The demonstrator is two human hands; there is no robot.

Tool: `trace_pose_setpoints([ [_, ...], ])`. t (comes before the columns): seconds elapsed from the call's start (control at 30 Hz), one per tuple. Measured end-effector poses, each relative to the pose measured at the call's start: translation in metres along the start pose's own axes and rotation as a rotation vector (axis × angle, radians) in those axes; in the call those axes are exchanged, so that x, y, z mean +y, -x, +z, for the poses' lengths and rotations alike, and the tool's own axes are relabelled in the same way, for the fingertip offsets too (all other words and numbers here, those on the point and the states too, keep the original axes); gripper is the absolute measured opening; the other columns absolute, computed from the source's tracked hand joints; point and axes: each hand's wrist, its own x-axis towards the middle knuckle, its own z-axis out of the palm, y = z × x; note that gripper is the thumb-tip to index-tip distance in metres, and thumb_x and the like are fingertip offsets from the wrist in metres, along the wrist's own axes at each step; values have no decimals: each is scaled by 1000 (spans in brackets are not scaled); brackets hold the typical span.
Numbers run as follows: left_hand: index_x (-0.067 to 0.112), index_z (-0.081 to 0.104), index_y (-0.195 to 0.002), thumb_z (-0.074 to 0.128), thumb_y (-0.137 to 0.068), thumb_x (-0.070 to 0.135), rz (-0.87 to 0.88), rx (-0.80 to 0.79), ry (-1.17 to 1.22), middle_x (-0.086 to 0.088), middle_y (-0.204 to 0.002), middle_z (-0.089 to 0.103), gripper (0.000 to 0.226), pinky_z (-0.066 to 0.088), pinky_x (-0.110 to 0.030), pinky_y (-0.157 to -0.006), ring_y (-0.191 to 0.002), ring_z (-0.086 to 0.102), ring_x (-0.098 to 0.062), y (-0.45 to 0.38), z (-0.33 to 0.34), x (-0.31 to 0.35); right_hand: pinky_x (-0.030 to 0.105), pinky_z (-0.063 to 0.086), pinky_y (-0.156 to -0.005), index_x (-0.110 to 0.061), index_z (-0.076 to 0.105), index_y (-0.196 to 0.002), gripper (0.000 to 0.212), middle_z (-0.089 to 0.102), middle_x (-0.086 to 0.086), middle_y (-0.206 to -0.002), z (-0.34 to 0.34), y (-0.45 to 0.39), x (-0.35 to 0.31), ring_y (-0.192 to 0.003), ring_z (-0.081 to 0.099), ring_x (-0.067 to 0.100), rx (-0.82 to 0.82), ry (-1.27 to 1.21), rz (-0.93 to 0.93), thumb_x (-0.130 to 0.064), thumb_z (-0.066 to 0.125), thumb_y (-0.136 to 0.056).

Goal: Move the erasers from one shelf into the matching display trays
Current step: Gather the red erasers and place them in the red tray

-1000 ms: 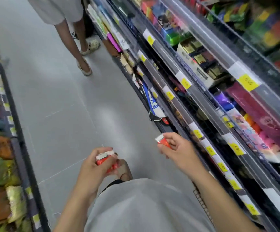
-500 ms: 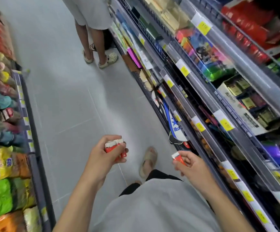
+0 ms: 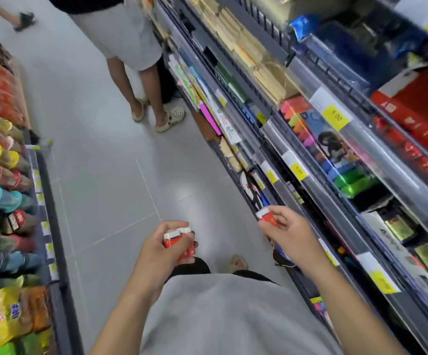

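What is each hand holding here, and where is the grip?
Left hand grips several red-and-white erasers around their sides; right hand pinches one eraser at its red end.

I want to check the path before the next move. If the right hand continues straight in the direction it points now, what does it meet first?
The right hand, pinching an eraser, points up-left along the aisle. Straight on, it would probably first meet the low shelf edge and the packs there, though depth is unclear.

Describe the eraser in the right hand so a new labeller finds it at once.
Start at the shelving along the right of the aisle, then drop to the right hand held beside its lower edge. The eraser is the small red-and-white block pinched at its fingertips. It is alone, while the left hand grips a bunch.
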Motion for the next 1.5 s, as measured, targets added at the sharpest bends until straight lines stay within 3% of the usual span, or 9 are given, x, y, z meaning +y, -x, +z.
trace_pose_setpoints([
  [0.1, 25, 75, -98, 75, -92, 7, 10, -59, -11, -14, -95, 76, 20, 63, -36, -67, -84, 76, -30, -35, 8, 31, 23, 55, -75, -37, 63, -110, 32, 74, -12, -104, -1, -26, -31, -94, 71, 8, 50, -8, -27, -19, 75, -87],
  [0.2, 29, 76, -98, 77, -92, 11, 51, -140, -104, -16, -98, 77, 19, 64, -49, -79, -92, 75, -38, -77, 16, 63, 20, 51, -89, -47, 61, -105, 33, 72, -21, -109, 0, -43, -55, -105, 65, -5, 129, 2, -43, -25, 77, -86],
  [0.33, 30, 76, -98, 76, -93, 10, 114, -320, -150, -14, -100, 77, 21, 62, -33, -68, -91, 77, -31, -132, 32, 117, 28, 54, -94, -44, 63, -107, 32, 71, -22, -107, 1, -53, -82, -104, 66, -1, 311, -43, -28, -25, 77, -86],
  [0.5, 30, 76, -97, 82, -86, 17, 227, -564, -221, -13, -99, 78, 18, 60, -29, -66, -91, 78, -31, -180, 72, 199, 39, 55, -89, -35, 66, -110, 27, 73, -15, -103, 4, -45, -115, -88, 68, 2, 548, -102, -42, -18, 72, -90],
  [0.63, 27, 74, -101, 84, -76, 29, 312, -779, -212, -12, -95, 79, 26, 59, -29, -63, -86, 77, -31, -186, 114, 252, 28, 53, -64, -44, 64, -107, 28, 70, -10, -100, 1, -26, -139, -70, 61, 6, 700, -71, -94, -19, 67, -93],
  [0.87, 22, 73, -106, 82, -86, 18, 526, -1072, -198, -12, -102, 78, 22, 60, -30, -63, -91, 77, -33, -147, 176, 310, 34, 54, -71, -43, 58, -109, 27, 72, -12, -104, -19, 17, -187, -80, 67, 11, 883, -86, -183, -26, 70, -92],
  [1.03, 31, 73, -106, 81, -83, 36, 728, -1198, -214, -5, -103, 79, 24, 64, -39, -63, -86, 78, -33, -109, 204, 347, 15, 53, -70, -40, 66, -107, 25, 73, -12, -105, -41, 45, -232, -88, 70, 5, 933, -28, -350, -33, 74, -84],
  [1.27, 32, 72, -107, 83, -83, 43, 857, -1284, -116, -7, -102, 78, 29, 59, -33, -62, -86, 75, -38, -86, 239, 385, 18, 48, -80, -38, 69, -115, 28, 64, -10, -108, -90, 69, -295, -100, 63, 15, 1028, 352, -521, -48, 67, -89],
  [1.5, 32, 73, -104, 80, -88, 26, 867, -1256, -85, -6, -100, 79, 18, 59, -28, -61, -90, 76, -32, -85, 263, 408, 2, 39, -76, -45, 65, -112, 37, 66, -27, -101, -152, 60, -348, -95, 58, -11, 1150, 765, -362, -65, 56, -83],
])
